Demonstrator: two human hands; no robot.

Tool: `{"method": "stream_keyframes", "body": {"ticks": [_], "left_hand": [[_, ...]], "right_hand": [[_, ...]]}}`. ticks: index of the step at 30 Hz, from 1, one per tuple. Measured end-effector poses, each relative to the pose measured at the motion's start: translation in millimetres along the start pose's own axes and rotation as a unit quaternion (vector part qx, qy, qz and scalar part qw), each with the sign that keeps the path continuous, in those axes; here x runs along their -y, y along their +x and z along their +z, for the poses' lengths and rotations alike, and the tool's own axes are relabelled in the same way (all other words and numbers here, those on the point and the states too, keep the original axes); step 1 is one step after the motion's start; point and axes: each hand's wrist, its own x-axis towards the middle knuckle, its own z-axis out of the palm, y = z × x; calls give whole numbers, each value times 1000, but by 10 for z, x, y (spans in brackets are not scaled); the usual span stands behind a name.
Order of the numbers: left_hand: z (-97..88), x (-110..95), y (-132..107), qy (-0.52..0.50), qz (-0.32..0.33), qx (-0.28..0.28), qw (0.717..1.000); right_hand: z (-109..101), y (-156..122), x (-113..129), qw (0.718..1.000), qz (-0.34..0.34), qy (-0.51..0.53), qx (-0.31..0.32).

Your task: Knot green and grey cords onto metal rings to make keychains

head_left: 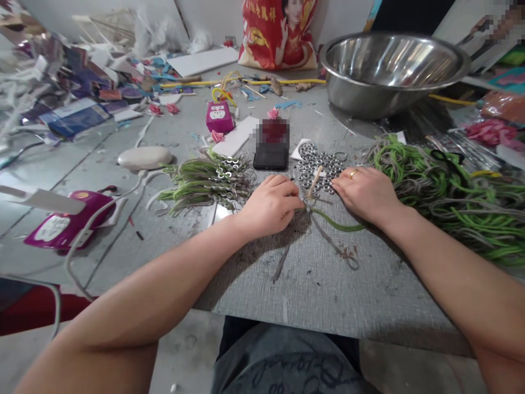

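Observation:
My left hand (275, 207) is closed in a pinch on a green and grey cord (338, 225), near where its strands meet. The loose strands spread over the table towards me and to the right. A thin wooden stick (315, 181) tilts up just beyond the pinch; what supports it is unclear. My right hand (366, 194), with a ring on one finger, has its fingers bent together at the right edge of a pile of small silvery metal rings (314, 161). Whatever lies between those fingertips is hidden.
Left of my hands lies a bundle of green-grey cords with metal pieces (200, 183). More cords (443, 202) heap at right. Behind stand a phone (270, 156), a steel bowl (369, 101) and a red bag (276, 46). Purple power sockets (219, 116) and scraps (74, 117) sit leftward.

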Motion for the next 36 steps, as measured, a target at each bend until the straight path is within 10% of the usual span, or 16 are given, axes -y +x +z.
{"method": "stream_keyframes", "body": {"ticks": [7,14,24,36], "left_hand": [[-2,10,1,12,1,-3,1000],[-45,-4,4,8,47,-3,999],[-36,-32,5,18,87,33,995],[-16,-31,2,15,83,25,996]], "right_hand": [[-24,1,-13,995,62,76,-7],[-381,-37,291,926,90,366,21],[-318,-76,526,920,54,358,152],[-343,-69,477,941,19,303,148]]}}
